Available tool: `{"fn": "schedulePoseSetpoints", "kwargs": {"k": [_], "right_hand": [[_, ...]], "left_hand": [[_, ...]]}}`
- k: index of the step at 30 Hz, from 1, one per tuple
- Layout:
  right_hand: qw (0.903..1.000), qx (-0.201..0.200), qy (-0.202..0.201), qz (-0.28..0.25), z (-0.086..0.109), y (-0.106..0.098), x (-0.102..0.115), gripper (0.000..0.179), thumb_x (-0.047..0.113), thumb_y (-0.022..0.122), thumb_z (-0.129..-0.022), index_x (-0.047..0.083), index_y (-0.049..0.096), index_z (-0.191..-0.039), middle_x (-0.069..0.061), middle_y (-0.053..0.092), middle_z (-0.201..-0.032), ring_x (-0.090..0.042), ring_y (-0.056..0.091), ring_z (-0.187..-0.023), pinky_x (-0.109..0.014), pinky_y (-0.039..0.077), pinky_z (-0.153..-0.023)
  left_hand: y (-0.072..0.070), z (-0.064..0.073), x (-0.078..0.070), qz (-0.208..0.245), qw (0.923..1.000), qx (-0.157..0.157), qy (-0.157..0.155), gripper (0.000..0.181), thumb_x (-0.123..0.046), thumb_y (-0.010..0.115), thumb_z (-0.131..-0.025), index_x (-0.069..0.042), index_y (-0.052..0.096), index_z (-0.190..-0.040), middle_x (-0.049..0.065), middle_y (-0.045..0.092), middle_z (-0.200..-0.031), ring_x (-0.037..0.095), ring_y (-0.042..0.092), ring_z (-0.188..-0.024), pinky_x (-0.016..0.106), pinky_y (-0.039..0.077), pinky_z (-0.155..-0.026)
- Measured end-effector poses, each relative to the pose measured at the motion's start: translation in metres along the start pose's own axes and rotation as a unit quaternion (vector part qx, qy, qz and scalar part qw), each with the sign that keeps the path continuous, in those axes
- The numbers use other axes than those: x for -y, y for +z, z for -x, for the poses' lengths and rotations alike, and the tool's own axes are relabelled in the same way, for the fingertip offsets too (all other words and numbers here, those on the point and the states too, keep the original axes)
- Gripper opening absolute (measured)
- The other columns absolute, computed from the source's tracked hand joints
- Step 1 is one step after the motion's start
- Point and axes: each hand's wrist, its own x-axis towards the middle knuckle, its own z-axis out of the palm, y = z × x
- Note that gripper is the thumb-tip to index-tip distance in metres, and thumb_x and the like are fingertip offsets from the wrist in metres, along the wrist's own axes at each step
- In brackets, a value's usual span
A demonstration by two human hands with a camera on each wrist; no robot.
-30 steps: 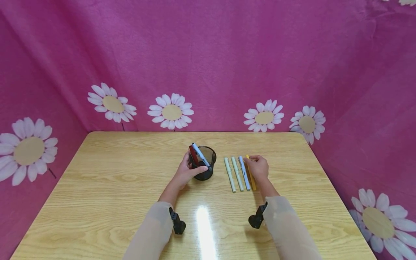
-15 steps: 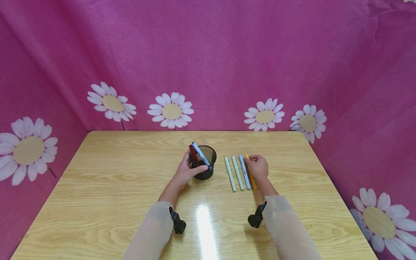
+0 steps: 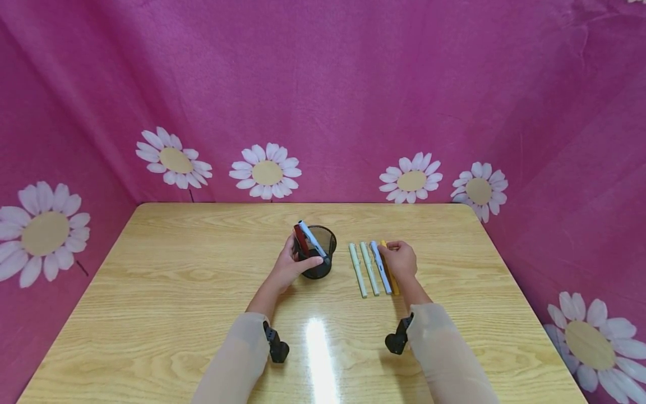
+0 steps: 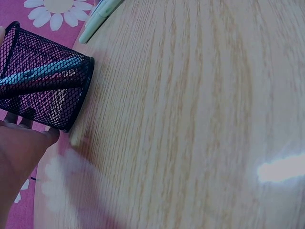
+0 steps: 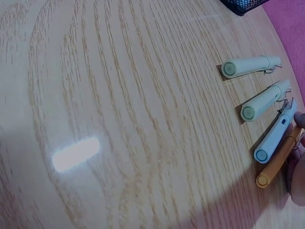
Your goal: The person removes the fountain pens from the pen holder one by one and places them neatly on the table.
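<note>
Left hand (image 3: pixel 289 268) curled round a black mesh holder (image 3: pixel 318 271), thumb across its near side; right hand (image 3: pixel 402 261) nearly closed, fingertips pinching the upper part of an orange pen (image 5: pixel 281 160). Pink flowered curtain (image 3: pixel 328 101) fills the back and both sides. Wood-grain surface (image 3: pixel 176 292) in front of it carries everything. Holder is around mid-surface; from where I stand, can't tell if it's fully upright or tipped a bit. Two pens lean in it, tops poking past the rim: light blue pen (image 3: pixel 312 238), dark red pen (image 3: pixel 301 241). Right of the holder, four more in a row, roughly parallel: first pale green pen (image 3: pixel 358 271), second pale green pen (image 3: pixel 369 269), blue pen (image 5: pixel 275 138), then the orange one just beside the blue, at the right end. Progress, my judgement: partway. Two pens in the holder, four out and lined up. Whether pens are going in or coming out, can't tell. Orange pen seems the current one: in line with the others but not let go.
</note>
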Motion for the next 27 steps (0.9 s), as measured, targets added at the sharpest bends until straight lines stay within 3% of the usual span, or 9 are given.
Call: {"fn": "schedulePoseSetpoints", "kwargs": {"k": [7,14,21,27], "right_hand": [[0.9997,0.0,-0.018,0.015,0.0,0.0,-0.001,0.039,0.038,0.062,-0.088,0.007,0.061,-0.111,-0.012,0.063,-0.111,-0.027,0.059,-0.094,-0.035,0.044,-0.074],[0.9997,0.006,-0.013,0.018,0.0,-0.001,0.001,0.037,0.038,0.061,-0.088,0.008,0.062,-0.111,-0.013,0.063,-0.113,-0.027,0.059,-0.097,-0.038,0.044,-0.08],[0.9998,0.006,-0.01,0.015,0.0,-0.002,0.001,0.036,0.038,0.061,-0.088,0.009,0.062,-0.109,-0.012,0.063,-0.111,-0.027,0.059,-0.096,-0.037,0.044,-0.078],[0.9998,0.007,-0.018,-0.007,0.001,-0.004,0.0,0.038,0.037,0.063,-0.087,0.006,0.063,-0.109,-0.014,0.062,-0.109,-0.028,0.059,-0.094,-0.034,0.045,-0.074]], "left_hand": [[-0.001,0.001,-0.004,0.012,0.9998,0.014,-0.002,0.096,-0.012,0.074,-0.078,-0.021,0.011,-0.151,0.011,0.031,-0.151,0.029,0.026,-0.141,0.045,0.023,-0.115],[0.001,0.012,-0.023,0.002,0.9997,0.025,0.001,0.097,-0.012,0.073,-0.079,-0.012,0.009,-0.152,0.018,0.029,-0.151,0.034,0.024,-0.141,0.048,0.024,-0.114],[0.0,0.002,-0.004,0.006,0.9999,0.009,-0.002,0.096,-0.015,0.074,-0.078,-0.022,0.012,-0.151,0.01,0.031,-0.151,0.029,0.026,-0.141,0.046,0.022,-0.115],[0.0,0.0,0.0,-0.01,0.9999,0.004,-0.003,0.097,-0.02,0.076,-0.077,-0.023,0.013,-0.151,0.008,0.033,-0.15,0.029,0.027,-0.14,0.047,0.026,-0.113]]}}
